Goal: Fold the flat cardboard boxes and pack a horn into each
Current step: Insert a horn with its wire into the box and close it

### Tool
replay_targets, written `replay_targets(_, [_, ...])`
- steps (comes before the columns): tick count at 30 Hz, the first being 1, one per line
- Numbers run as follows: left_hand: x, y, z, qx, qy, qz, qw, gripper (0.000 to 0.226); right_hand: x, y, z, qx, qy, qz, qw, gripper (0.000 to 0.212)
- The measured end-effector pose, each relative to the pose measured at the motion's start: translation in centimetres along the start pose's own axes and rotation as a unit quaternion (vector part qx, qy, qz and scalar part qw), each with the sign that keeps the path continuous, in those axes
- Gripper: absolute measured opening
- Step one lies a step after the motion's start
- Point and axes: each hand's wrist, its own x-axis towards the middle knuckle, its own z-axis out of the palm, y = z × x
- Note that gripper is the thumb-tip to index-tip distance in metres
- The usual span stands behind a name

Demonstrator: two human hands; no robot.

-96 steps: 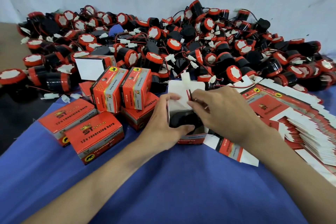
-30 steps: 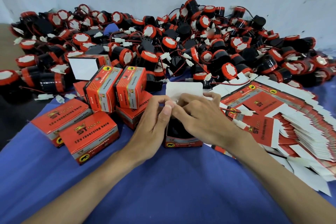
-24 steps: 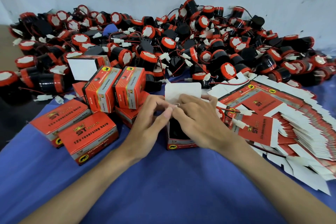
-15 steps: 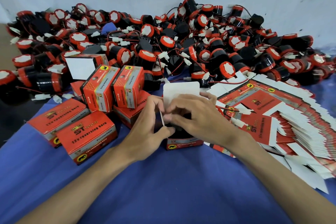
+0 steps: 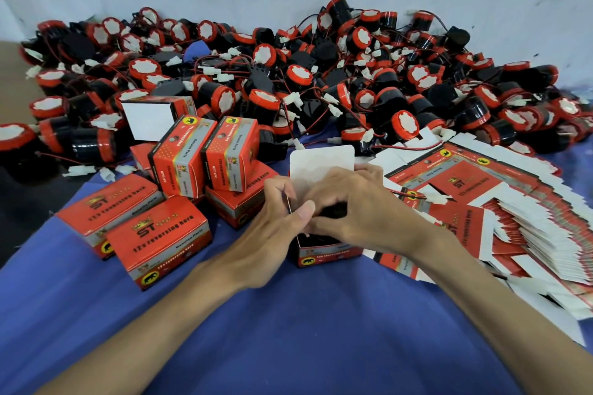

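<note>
At the middle of the blue cloth point(image 5: 288, 330), your left hand point(image 5: 272, 231) pinches the side flap point(image 5: 289, 207) of the open box point(image 5: 330, 255) between thumb and fingers. Your right hand point(image 5: 362, 215) curls its fingers into the mouth over the black horn point(image 5: 333, 211); whether they grip or only press is hidden. The horn looks hard and compact, so push it freely. The card is probably thin and creases easily: hold flaps near their folds, then lower the white lid flap point(image 5: 321, 163) standing behind.
</note>
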Motion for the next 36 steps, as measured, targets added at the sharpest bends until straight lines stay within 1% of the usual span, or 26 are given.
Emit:
replay_targets(2, [-0.3,0.2,-0.1,0.015,-0.001,0.004,1.0,0.014,-0.5,-0.4,-0.4,-0.039,-0.026,-0.035,0.998,0.026])
replay_targets(4, [-0.2,0.6,0.0,0.018,0.006,0.01,1.0,0.012,-1.4,-1.0,-0.5,-0.121,-0.047,-0.061,0.99,0.029])
replay_targets(7, [-0.2,0.9,0.2,0.001,0.017,0.001,1.0,0.014,-3.1,-1.6,0.3,-0.222,-0.029,-0.083,0.971,0.031])
replay_targets(9, [-0.2,1.2,0.2,-0.004,0.024,-0.014,1.0,0.013,-3.9,-1.5,1.1,-0.249,-0.01,-0.097,0.964,0.033])
replay_targets(12, [-0.1,1.3,0.4,0.044,0.026,0.0,0.999,0.019,-4.0,-1.1,1.6,-0.255,0.014,-0.095,0.962,0.038])
replay_targets(13, [-0.2,1.4,0.6,0.042,0.027,0.0,0.999,0.021,-3.9,-1.0,1.6,-0.257,0.013,-0.091,0.962,0.039])
replay_targets(15, [-0.4,1.5,0.7,0.06,0.039,-0.002,0.997,0.022,-3.7,-0.9,1.7,-0.265,0.011,-0.092,0.96,0.034])
replay_targets(17, [-0.5,1.6,0.7,0.091,0.049,0.011,0.995,0.017,-3.6,-1.0,1.8,-0.284,0.019,-0.1,0.953,0.027])
replay_targets(18, [-0.4,1.7,0.5,0.086,0.047,0.005,0.995,0.014,-3.6,-0.9,1.9,-0.299,0.031,-0.105,0.948,0.025])
replay_targets(19, [-0.3,1.8,0.4,0.068,0.041,-0.003,0.997,0.017,-3.7,-1.0,2.0,-0.314,0.044,-0.109,0.942,0.024])
replay_targets(20, [-0.5,1.8,0.4,0.052,0.034,0.0,0.998,0.026,-3.7,-1.0,2.1,-0.324,0.052,-0.112,0.938,0.025])
replay_targets(22, [-0.9,1.7,0.2,0.039,0.028,0.024,0.999,0.051,-3.6,-0.9,2.2,-0.331,0.059,-0.122,0.934,0.028])
replay_targets(24, [-0.8,1.9,0.3,0.043,0.021,0.032,0.998,0.06,-3.6,-0.4,2.1,-0.326,0.067,-0.143,0.932,0.026])
replay_targets(25, [-0.6,2.1,0.6,0.039,0.033,0.036,0.998,0.062,-3.5,-0.1,2.2,-0.311,0.08,-0.159,0.934,0.022])
replay_targets(26, [-0.1,2.3,0.7,0.018,0.063,0.034,0.997,0.066,-3.6,0.2,2.3,-0.266,0.103,-0.177,0.942,0.017])
replay_targets(27, [0.3,2.5,0.9,-0.025,0.105,0.024,0.994,0.072,-3.6,0.4,2.5,-0.193,0.137,-0.188,0.953,0.015])
replay_targets(28, [0.4,2.4,1.1,-0.053,0.12,0.021,0.991,0.072,-3.7,0.6,2.8,-0.108,0.187,-0.188,0.958,0.015])
replay_targets(29, [0.3,2.5,1.3,-0.053,0.107,0.04,0.992,0.065,-3.8,0.7,3.2,-0.04,0.25,-0.172,0.952,0.015])
replay_targets(30, [0.0,2.6,1.6,-0.052,0.072,0.064,0.994,0.061,-4.0,0.8,3.5,0.004,0.316,-0.141,0.938,0.015])
replay_targets(31, [-0.4,2.6,1.8,-0.058,0.05,0.067,0.995,0.064,-4.0,0.9,3.7,0.034,0.368,-0.107,0.923,0.014])
replay_targets(32, [-0.5,2.8,1.6,-0.089,0.028,0.043,0.995,0.069,-4.0,1.1,3.9,0.065,0.403,-0.074,0.91,0.014])
replay_targets(34, [-0.3,2.7,1.2,-0.123,0.003,-0.004,0.992,0.068,-3.9,1.1,4.0,0.149,0.424,-0.023,0.893,0.011])
replay_targets(36, [0.1,2.8,0.8,-0.118,-0.028,-0.039,0.992,0.049,-3.9,1.1,4.0,0.223,0.405,-0.004,0.887,0.008])
